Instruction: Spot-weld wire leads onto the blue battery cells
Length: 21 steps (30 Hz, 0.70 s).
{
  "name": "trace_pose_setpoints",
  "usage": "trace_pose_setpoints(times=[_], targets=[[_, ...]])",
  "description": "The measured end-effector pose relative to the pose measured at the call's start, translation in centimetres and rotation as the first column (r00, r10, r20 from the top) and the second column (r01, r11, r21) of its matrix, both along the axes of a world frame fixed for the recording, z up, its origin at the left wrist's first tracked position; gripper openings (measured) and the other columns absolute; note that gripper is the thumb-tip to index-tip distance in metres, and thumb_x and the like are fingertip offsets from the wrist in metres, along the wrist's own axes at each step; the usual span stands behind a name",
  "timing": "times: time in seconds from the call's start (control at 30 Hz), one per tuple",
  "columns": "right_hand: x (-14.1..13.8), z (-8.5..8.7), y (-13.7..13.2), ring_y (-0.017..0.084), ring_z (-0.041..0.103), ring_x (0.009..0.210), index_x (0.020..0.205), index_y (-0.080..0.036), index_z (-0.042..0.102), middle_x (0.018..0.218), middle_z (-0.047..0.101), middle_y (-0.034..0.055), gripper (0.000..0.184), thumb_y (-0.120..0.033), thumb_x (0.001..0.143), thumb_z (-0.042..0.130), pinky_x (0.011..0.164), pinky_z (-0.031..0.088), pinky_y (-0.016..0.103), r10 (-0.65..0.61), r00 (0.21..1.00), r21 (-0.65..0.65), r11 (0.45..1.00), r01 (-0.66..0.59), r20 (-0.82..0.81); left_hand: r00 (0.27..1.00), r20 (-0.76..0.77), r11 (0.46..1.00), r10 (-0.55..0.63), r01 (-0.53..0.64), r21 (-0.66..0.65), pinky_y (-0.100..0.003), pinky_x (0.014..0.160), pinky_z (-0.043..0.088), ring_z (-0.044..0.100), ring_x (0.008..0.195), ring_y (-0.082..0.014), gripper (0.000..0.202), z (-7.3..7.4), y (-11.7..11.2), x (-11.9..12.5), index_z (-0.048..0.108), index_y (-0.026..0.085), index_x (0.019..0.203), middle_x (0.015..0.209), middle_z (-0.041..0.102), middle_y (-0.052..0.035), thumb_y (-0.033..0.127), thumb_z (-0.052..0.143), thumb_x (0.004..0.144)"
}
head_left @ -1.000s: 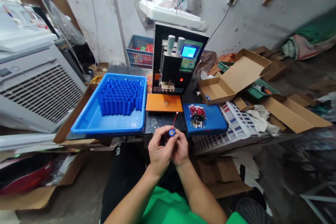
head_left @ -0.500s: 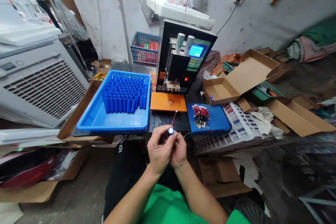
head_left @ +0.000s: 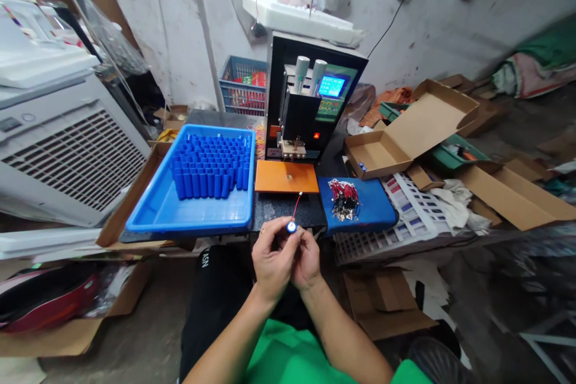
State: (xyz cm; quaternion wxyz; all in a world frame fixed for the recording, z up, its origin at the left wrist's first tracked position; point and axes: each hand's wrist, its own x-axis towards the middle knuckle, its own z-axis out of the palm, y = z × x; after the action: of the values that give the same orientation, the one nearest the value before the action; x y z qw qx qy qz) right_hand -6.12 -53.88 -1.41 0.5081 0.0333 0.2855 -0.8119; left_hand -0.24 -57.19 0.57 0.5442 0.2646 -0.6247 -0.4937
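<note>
My left hand (head_left: 269, 261) and my right hand (head_left: 308, 261) are pressed together just in front of the table edge, both pinching one upright blue cylindrical battery cell (head_left: 291, 227). A thin red wire (head_left: 296, 205) rises from the cell's top toward the orange plate (head_left: 287, 176). Behind the plate stands a black spot-welding machine (head_left: 310, 99) with a lit blue screen. To the left, a blue tray (head_left: 157, 210) holds several upright blue cells (head_left: 209, 162). To the right, a blue pad (head_left: 373, 207) carries a pile of red-wired metal tabs (head_left: 344, 198).
An open cardboard box (head_left: 382, 153) sits right of the machine, with more cardboard boxes (head_left: 508, 189) and a white cloth beyond. A white air cooler (head_left: 67, 150) stands at the left. A blue basket (head_left: 240, 81) is against the back wall. Cardboard lies on the floor.
Both hands keep their pinch on the cell; only the view has shifted slightly. The cell and wire sit almost where they were.
</note>
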Motion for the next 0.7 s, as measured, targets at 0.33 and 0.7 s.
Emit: trace_pose_setpoints(times=[0.33, 0.7], targets=[[-0.9, 1.1, 0.0, 0.008, 0.045, 0.045, 0.091, -0.019, 0.069, 0.054, 0.055, -0.0049, 0.026, -0.037, 0.075, 0.078, 0.041, 0.035, 0.016, -0.164, 0.955, -0.111, 0.984, 0.14, -0.246, 0.998, -0.051, 0.976, 0.046, -0.034, 0.217, -0.032, 0.08, 0.062, 0.074, 0.094, -0.0211, 0.035, 0.5, -1.0, -0.9, 0.066, 0.016, 0.108, 0.105, 0.076, -0.0109, 0.033, 0.077, 0.079], [-8.2, 0.7, -0.1, 0.008, 0.052, 0.05, 0.1, -0.016, 0.067, 0.06, 0.061, -0.0036, 0.028, -0.039, 0.084, 0.073, 0.048, 0.041, 0.02, -0.307, 0.749, -0.106, 0.946, 0.305, -0.588, 0.981, -0.046, 0.897, -0.191, 0.193, 0.398, -0.03, 0.078, 0.061, 0.074, 0.089, -0.0199, 0.046, -0.3, -3.2, -6.1, 0.066, 0.015, 0.11, 0.1, 0.076, -0.0104, 0.043, 0.079, 0.076]])
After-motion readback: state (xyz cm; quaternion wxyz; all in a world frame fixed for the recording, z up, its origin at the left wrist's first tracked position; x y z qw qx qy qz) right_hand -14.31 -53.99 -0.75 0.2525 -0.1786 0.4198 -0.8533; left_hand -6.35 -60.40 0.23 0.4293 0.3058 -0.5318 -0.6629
